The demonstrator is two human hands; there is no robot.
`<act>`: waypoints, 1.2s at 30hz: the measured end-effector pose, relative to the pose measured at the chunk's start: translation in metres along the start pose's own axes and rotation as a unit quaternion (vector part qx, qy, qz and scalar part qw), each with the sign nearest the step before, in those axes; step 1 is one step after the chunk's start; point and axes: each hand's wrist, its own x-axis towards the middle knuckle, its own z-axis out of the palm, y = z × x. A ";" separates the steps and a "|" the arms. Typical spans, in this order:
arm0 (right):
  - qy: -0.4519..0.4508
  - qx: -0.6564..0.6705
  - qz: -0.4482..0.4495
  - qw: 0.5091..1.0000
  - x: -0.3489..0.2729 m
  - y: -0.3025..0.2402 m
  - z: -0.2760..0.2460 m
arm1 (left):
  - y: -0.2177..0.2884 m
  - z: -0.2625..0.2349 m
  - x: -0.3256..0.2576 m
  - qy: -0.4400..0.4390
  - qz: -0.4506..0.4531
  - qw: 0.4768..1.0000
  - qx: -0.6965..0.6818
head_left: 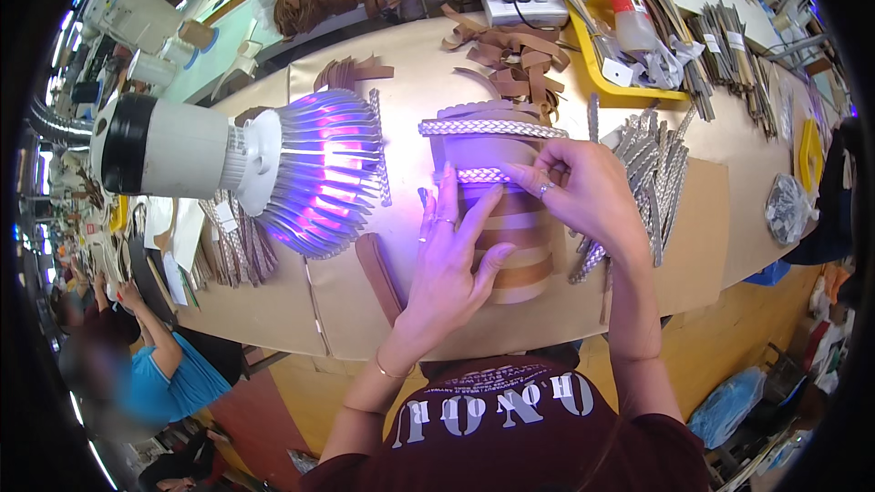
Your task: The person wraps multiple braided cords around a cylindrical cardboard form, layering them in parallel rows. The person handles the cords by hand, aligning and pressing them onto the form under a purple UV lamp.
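Note:
Two silvery braided straps lie across a grey-brown layered stack [463,153] in front of me. The upper braided strap [492,128] is at the far side of the stack. The nearer braided strap [481,175] runs between my hands. My left hand [451,260] has its fingers spread, with fingertips resting at that strap's left end and on the stack. My right hand [583,191] is closed, thumb and fingers pinched at the strap's right end, which they partly hide. Below them, overlapping brown bands [519,264] show between my hands.
A large finned lamp [319,173] glows violet on the left. Loose braided strips [652,173] lie to the right, brown leather scraps [519,59] behind. A yellow tray [592,64] holds a bottle [629,18]. A co-worker [173,369] is at the far left.

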 end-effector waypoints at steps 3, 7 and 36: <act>0.013 0.028 -0.007 0.999 -0.001 0.003 0.002 | -0.003 -0.002 0.002 -0.011 0.002 1.000 -0.013; 0.015 0.078 0.002 0.997 -0.006 -0.001 -0.001 | -0.003 -0.002 0.002 -0.018 -0.002 1.000 0.003; 0.021 0.057 -0.037 0.997 -0.004 0.004 -0.007 | -0.001 -0.003 0.003 -0.037 -0.020 0.998 -0.043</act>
